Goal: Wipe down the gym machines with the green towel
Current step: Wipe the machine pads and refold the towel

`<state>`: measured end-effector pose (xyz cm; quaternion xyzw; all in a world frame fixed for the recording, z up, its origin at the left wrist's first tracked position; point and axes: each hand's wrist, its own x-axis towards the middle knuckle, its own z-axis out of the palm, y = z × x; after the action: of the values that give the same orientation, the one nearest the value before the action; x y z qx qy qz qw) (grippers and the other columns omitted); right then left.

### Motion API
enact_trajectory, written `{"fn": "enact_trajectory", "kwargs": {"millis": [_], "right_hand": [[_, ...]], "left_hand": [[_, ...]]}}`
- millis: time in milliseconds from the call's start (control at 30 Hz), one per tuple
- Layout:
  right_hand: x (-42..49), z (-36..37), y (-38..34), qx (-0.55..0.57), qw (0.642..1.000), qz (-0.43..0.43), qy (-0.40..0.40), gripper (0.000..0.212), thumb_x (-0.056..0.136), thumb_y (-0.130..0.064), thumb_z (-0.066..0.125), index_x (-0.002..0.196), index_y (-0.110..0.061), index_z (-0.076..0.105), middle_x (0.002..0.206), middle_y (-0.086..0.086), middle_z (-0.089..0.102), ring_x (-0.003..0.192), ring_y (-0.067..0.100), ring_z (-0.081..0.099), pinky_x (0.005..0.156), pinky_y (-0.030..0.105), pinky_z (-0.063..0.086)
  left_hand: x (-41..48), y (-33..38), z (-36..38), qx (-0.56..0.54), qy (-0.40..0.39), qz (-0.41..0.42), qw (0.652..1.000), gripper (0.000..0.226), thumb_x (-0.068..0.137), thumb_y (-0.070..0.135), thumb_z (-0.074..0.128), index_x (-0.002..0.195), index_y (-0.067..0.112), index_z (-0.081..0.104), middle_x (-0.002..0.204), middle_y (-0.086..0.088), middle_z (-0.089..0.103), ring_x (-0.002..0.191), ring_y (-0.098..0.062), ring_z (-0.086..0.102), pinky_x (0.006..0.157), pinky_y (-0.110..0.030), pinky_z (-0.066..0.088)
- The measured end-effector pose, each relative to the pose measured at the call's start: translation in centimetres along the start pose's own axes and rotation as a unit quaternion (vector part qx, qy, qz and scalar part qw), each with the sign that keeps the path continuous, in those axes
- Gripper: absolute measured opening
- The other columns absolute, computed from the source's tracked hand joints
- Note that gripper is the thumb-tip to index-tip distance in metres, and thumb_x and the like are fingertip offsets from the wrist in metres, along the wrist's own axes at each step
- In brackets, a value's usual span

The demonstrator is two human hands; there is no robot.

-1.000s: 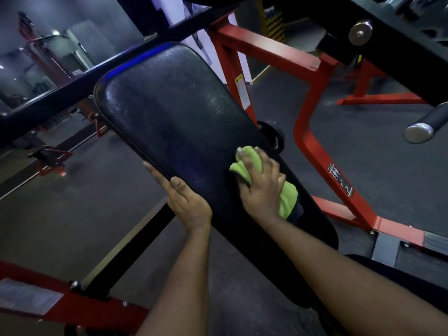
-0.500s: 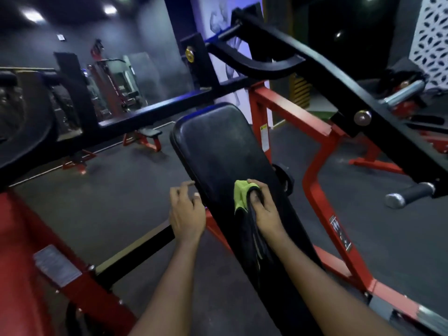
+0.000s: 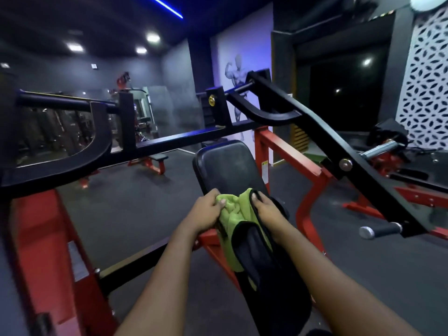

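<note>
Green cloth was in the middle of the head view: the green towel [image 3: 238, 214] lay bunched over the black padded bench [image 3: 228, 166] of a gym machine, about halfway along the pad. Part of it hung down the left side of the pad. Its lower part looked dark, with a black edge, and the blur did not let me tell more about it.

The left hand [image 3: 208, 209] gripped the left end of the towel. Its fingers [image 3: 218, 198] were curled narrow round a fold of the cloth, just beside the left edge of the bench. The right hand [image 3: 265, 209] held the upper right edge of the towel, fingers bent over the black border and resting against the pad. Both forearms reached forward from the bottom of the picture, one on each side of the bench.

Behind the pad stood the red frame [image 3: 288, 156] of the machine. A black lever arm [image 3: 339, 146] crossed above it and ran down to the right, ending near a short handle [image 3: 380, 230] with a shiny metal tip. The dark floor [image 3: 135, 202] spread to the left, where a small flat seat on red legs [image 3: 155, 157] stood well apart from the hands. A white patterned panel [image 3: 424, 81] covered the wall at the far right.
</note>
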<state>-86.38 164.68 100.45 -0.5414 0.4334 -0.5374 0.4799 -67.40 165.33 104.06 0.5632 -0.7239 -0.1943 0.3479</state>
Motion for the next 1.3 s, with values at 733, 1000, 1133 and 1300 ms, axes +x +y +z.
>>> {"fn": "enact_trajectory", "kwargs": {"millis": [733, 1000, 1133, 1300], "right_hand": [[2.7, -3.0, 3.1, 0.042, 0.97, 0.16, 0.18, 0.021, 0.084, -0.031, 0.054, 0.09, -0.013, 0.063, 0.08, 0.006, 0.063, 0.067, 0.024, 0.056, 0.063, 0.032, 0.045], [2.6, -1.4, 3.7, -0.168, 0.958, -0.016, -0.232, 0.036, 0.083, -0.033, 0.084, 0.111, -0.022, 0.064, 0.102, -0.005, 0.073, 0.094, 0.008, 0.071, 0.074, 0.023, 0.054], [5.1, -2.9, 3.9, -0.152, 0.975, -0.033, -0.161, 0.017, 0.083, -0.022, 0.084, 0.085, -0.015, 0.068, 0.08, -0.004, 0.07, 0.078, 0.01, 0.063, 0.076, 0.031, 0.049], [6.0, -1.9, 4.2, -0.075, 0.983, -0.025, -0.168, 0.038, 0.064, -0.036, 0.087, 0.089, -0.017, 0.065, 0.147, -0.004, 0.048, 0.131, 0.012, 0.047, 0.11, 0.036, 0.041]], "left_hand": [[3.5, 0.8, -2.5, 0.037, -0.059, 0.045, 0.997, 0.019, 0.088, 0.041, 0.074, 0.098, 0.029, 0.062, 0.102, 0.006, 0.067, 0.097, -0.013, 0.063, 0.086, -0.034, 0.052], [6.4, 1.7, -2.5, 0.085, -0.09, 0.072, 0.99, 0.012, 0.089, 0.04, 0.073, 0.088, 0.03, 0.066, 0.094, 0.01, 0.07, 0.094, -0.008, 0.064, 0.087, -0.033, 0.051], [6.1, 1.6, -5.1, 0.114, -0.109, 0.037, 0.987, 0.034, 0.075, 0.042, 0.086, 0.086, 0.021, 0.061, 0.089, 0.006, 0.067, 0.087, -0.012, 0.061, 0.079, -0.034, 0.049], [5.8, 3.1, -6.9, 0.144, -0.182, 0.073, 0.97, 0.045, 0.069, 0.038, 0.09, 0.076, 0.024, 0.048, 0.075, 0.013, 0.059, 0.072, -0.005, 0.051, 0.068, -0.032, 0.044]]}}
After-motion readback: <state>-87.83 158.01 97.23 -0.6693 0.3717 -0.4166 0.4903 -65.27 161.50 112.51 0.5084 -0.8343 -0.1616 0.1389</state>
